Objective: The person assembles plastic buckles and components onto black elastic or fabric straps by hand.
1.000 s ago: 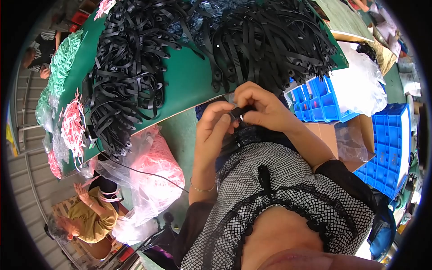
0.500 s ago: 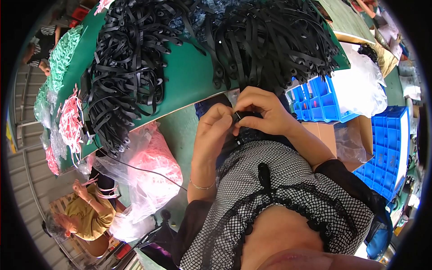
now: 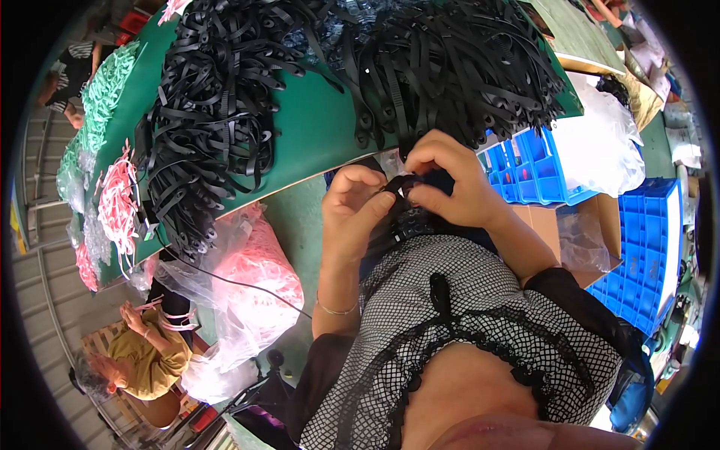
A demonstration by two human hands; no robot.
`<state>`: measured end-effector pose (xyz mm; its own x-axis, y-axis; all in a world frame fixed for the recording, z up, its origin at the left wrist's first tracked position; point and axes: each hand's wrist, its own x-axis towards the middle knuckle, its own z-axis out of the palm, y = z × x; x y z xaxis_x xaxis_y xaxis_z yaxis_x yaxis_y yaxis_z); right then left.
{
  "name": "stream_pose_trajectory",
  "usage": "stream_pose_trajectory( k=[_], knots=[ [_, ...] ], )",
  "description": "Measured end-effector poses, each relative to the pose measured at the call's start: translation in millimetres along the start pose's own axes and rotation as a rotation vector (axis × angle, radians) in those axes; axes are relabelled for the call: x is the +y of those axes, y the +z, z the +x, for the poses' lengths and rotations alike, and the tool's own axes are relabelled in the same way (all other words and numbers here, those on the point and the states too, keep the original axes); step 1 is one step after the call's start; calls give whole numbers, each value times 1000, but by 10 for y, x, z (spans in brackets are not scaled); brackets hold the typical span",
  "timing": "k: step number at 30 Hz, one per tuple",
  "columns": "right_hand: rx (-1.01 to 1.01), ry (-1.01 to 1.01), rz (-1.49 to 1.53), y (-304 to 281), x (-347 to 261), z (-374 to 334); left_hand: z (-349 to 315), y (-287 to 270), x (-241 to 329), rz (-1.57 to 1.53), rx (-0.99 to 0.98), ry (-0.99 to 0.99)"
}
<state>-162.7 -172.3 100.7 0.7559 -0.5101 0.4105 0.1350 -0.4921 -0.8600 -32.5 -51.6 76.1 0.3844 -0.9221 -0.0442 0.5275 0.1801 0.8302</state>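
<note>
Between my hands, just in front of the table's near edge, is a black strap (image 3: 402, 184), bent at the fingers. My left hand (image 3: 355, 201) pinches its left part between thumb and forefinger, the other fingers curled. On the other side, my right hand (image 3: 450, 180) grips the strap with thumb and fingers. Whatever small fitting sits on the strap is too small to tell. A large pile of black straps (image 3: 457, 75) lies on the table right beyond my hands. Another long heap of black straps (image 3: 214, 142) covers the table farther left.
The green table (image 3: 315, 124) has an edge close to my hands. Pink straps in a clear bag (image 3: 259, 274) stand below it at left. Blue crates (image 3: 532, 169) and a cardboard box (image 3: 540, 225) are at right. A person in a mustard top (image 3: 154, 352) sits lower left, holding pink straps.
My hands have drawn slightly apart, and more of the black strap shows between them. My right fingers have lifted a little. The piles on the table have not moved.
</note>
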Motion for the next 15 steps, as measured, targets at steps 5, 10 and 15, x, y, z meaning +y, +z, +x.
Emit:
stream_pose_trajectory(
  k=[5,10,15],
  knots=[
    [-289,150,123,4,42,-41,-31,59,11,311,-69,140],
    [-295,226,347,-1,27,-80,-30,66,143,479,-237,-76],
    [-280,248,672,82,57,-187,-68,15,46,93,-310,-95]
  ],
)
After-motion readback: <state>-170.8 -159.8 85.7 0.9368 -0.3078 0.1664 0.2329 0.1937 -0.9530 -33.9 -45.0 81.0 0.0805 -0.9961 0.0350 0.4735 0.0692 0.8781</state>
